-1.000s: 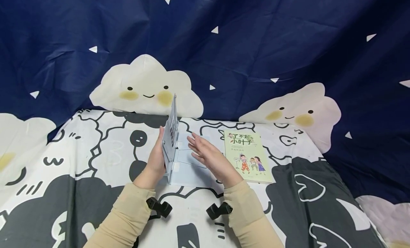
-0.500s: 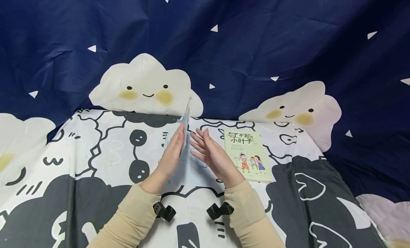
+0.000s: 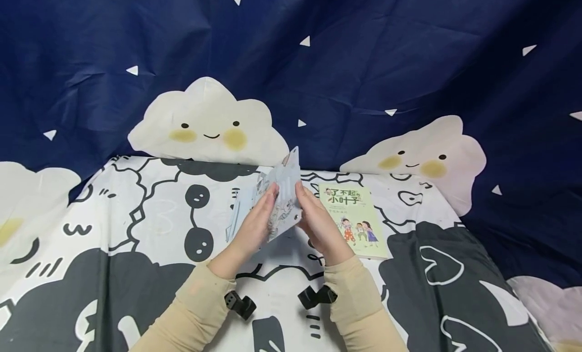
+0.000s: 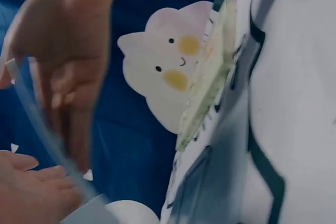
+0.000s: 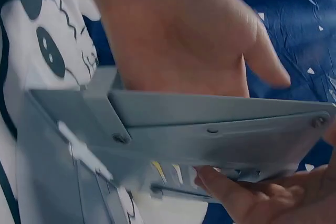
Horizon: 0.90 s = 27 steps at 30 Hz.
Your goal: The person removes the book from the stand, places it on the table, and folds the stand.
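A light blue book stand (image 3: 286, 210) has its hinged panel raised and leaning right, thin drawings on its front. My left hand (image 3: 254, 220) lies against the panel's left side with extended fingers. In the right wrist view its thumb points away from the panel. At the panel's right edge, my right hand (image 3: 320, 225) touches it with mostly straight fingers. Its fingertips (image 5: 207, 177) meet the underside beside the slots. The stand's flat base (image 5: 42, 182) lies beneath, partly hidden by hands and panel.
A pale green book (image 3: 354, 225) with cartoon figures lies flat right of the stand. The bed-like surface has a black-and-white sheep-print cloth (image 3: 154, 205). A dark blue curtain (image 3: 364, 54) with smiling clouds hangs behind. Each sleeved wrist carries a small black camera (image 3: 241, 304).
The panel has swung from left of the base over to the right, pushed along by my left hand. My right hand has gone from apart to touching the panel's right edge.
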Available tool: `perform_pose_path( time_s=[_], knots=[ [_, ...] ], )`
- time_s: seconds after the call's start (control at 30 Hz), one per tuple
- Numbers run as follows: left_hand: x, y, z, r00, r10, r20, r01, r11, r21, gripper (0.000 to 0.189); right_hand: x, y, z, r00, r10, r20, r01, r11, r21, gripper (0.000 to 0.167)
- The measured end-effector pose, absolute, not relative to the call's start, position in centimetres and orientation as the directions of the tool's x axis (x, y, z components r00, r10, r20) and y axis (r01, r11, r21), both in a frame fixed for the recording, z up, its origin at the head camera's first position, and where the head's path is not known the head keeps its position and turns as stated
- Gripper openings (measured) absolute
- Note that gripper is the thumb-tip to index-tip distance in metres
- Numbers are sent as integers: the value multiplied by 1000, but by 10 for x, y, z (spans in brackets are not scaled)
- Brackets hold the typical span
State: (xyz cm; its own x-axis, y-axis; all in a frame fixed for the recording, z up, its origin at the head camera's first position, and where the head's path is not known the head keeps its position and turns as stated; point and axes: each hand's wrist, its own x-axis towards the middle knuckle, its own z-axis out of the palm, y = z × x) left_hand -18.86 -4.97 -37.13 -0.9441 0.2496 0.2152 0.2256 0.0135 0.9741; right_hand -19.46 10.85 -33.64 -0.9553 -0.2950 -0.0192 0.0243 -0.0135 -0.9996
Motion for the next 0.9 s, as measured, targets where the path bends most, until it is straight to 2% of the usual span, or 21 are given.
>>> perform_pose_path(
  time_s=[0.2,0.47,0.73,0.9],
  knots=[
    [-193,-60,-370,-950,240,198,207,9,978,66,-207,123,-342,-991,-116,-65,48,145,-988,57],
    [-196,-69,-367,-958,219,187,199,33,979,69,-216,138,-347,-990,-65,-123,105,228,-968,48],
    [-204,-83,-368,-977,134,164,165,-2,986,69,-219,154,-350,-992,-25,-127,114,295,-949,28],
    [-209,-93,-369,-987,74,145,146,18,989,68,-225,161,-356,-991,-11,-130,119,335,-935,27]
  ],
)
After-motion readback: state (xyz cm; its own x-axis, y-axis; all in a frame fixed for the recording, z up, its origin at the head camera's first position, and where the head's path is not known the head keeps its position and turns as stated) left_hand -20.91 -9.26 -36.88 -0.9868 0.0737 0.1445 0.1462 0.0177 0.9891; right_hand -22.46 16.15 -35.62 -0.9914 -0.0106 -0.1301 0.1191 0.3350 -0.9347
